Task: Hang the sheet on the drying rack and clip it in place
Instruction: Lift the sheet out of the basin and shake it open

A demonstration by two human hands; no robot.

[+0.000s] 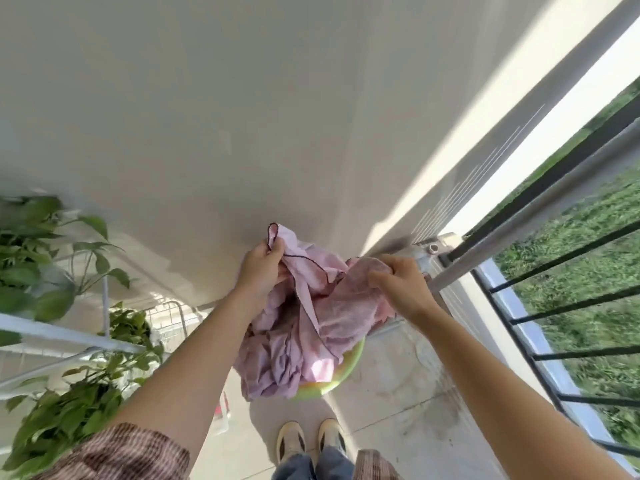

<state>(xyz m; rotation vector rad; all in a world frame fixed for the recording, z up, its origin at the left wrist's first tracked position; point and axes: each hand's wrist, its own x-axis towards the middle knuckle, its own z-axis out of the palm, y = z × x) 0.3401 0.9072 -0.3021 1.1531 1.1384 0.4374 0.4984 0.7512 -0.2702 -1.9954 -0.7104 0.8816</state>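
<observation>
The left hand (261, 268) pinches the dark-piped hem of the crumpled pink cotton sheet (332, 317); the right hand (403, 284) clutches a bunch. The rest sags into the round green plastic basin (353, 358) below. Best to find a second corner and spread the sheet before lifting it to the grey metal rail (519, 220) beyond the right hand.

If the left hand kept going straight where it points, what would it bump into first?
The left hand grips the pink sheet. Beyond that, it points at the pale wall, which is probably the first thing it would meet, though depth is unclear.
</observation>
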